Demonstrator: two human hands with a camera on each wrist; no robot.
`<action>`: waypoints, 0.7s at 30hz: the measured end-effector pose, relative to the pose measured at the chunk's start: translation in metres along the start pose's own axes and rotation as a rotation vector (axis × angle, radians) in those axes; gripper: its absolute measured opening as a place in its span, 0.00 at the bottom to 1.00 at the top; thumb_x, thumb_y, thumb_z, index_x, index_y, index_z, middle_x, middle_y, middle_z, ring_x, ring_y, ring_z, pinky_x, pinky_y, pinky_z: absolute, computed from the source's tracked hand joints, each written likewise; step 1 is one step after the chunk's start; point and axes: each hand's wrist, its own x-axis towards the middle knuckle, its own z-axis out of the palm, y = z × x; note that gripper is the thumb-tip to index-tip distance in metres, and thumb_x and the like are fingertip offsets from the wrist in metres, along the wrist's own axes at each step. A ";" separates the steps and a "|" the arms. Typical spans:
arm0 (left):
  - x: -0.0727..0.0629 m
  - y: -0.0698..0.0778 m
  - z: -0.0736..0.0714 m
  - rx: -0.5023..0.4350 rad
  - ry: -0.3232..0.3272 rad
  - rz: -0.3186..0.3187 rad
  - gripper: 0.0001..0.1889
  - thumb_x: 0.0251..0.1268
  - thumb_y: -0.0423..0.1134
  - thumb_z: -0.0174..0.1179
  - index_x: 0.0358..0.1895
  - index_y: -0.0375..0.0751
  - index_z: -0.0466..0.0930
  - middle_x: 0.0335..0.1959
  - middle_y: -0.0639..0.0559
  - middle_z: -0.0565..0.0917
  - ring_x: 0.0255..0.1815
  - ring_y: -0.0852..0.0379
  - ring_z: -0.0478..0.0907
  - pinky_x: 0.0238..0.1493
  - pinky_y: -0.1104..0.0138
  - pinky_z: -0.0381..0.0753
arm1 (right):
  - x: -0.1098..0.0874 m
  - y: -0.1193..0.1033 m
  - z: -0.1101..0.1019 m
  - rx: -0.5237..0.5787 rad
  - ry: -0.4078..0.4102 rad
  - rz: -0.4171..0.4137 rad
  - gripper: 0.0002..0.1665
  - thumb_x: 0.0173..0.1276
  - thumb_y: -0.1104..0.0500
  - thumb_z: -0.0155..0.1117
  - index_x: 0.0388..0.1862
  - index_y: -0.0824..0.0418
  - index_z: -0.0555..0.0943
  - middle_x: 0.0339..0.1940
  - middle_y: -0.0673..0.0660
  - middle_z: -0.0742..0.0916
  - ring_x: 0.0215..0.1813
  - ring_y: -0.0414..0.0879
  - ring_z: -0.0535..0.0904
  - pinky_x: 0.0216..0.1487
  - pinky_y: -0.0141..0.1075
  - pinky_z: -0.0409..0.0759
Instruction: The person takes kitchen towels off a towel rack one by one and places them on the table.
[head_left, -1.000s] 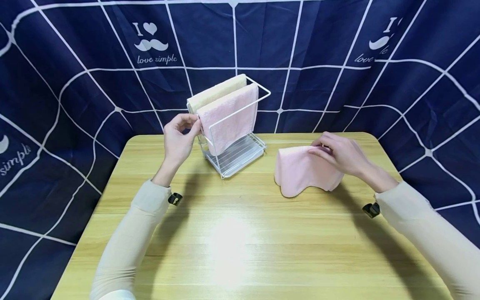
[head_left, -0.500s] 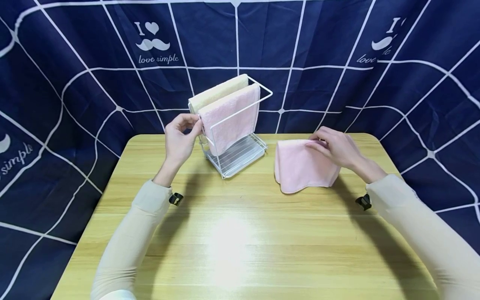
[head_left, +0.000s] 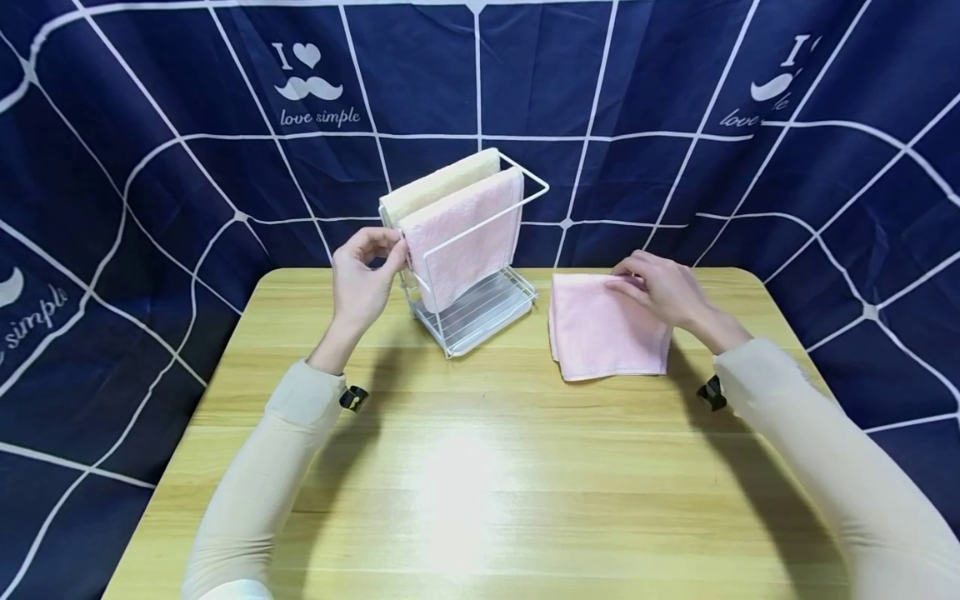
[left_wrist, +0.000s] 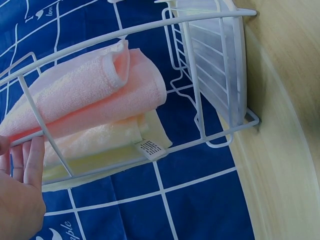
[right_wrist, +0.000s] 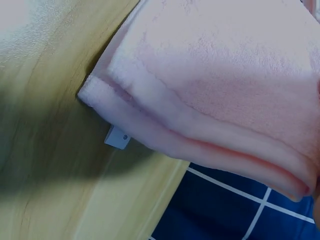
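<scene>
A white wire towel rack (head_left: 487,319) stands at the back of the table, and my left hand (head_left: 362,279) pinches its near left end, thumb and fingers around a bar (left_wrist: 32,138) in the left wrist view. Over its rails hang a pink towel (head_left: 468,237) in front and a cream-yellow towel (head_left: 442,179) behind. To the right, my right hand (head_left: 663,287) pinches the top fold of a second pink towel (head_left: 611,333), which hangs folded in half. The right wrist view shows its soft folded layers (right_wrist: 200,125) and a white label (right_wrist: 117,137) at the edge.
The wooden table (head_left: 480,433) stretches toward me below both arms. A dark blue cloth with white lines (head_left: 525,75) hangs behind the table and at both sides. The rack's grey drip tray (left_wrist: 210,60) sits under its wire base.
My right hand has moved left and a little farther back with the pink towel, whose wavy lower edge now hangs straighter. The left hand keeps its hold on the rack.
</scene>
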 end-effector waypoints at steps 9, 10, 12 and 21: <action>-0.001 0.001 -0.001 0.022 -0.016 0.012 0.07 0.68 0.24 0.66 0.43 0.21 0.83 0.28 0.74 0.84 0.29 0.73 0.80 0.32 0.81 0.86 | 0.008 0.013 0.014 -0.019 -0.053 0.062 0.10 0.73 0.50 0.72 0.44 0.55 0.88 0.39 0.54 0.88 0.36 0.52 0.83 0.36 0.49 0.81; -0.001 0.001 -0.001 0.019 -0.015 0.011 0.06 0.68 0.24 0.66 0.43 0.21 0.83 0.28 0.73 0.84 0.29 0.73 0.80 0.32 0.81 0.86 | 0.010 0.014 0.016 -0.024 -0.060 0.070 0.10 0.73 0.50 0.72 0.44 0.55 0.88 0.40 0.55 0.88 0.38 0.53 0.84 0.37 0.51 0.82; 0.000 0.001 -0.002 0.017 -0.015 0.008 0.06 0.68 0.24 0.66 0.43 0.21 0.83 0.28 0.73 0.84 0.29 0.72 0.81 0.32 0.81 0.86 | 0.013 0.017 0.019 -0.028 -0.078 0.086 0.11 0.74 0.49 0.71 0.45 0.55 0.88 0.41 0.56 0.88 0.40 0.55 0.85 0.40 0.55 0.83; 0.000 0.000 -0.001 0.025 -0.014 0.011 0.06 0.68 0.24 0.66 0.43 0.21 0.83 0.28 0.73 0.83 0.29 0.72 0.80 0.30 0.81 0.85 | 0.021 0.024 0.032 -0.004 -0.129 0.130 0.11 0.75 0.51 0.70 0.47 0.57 0.87 0.44 0.59 0.89 0.46 0.60 0.86 0.46 0.60 0.83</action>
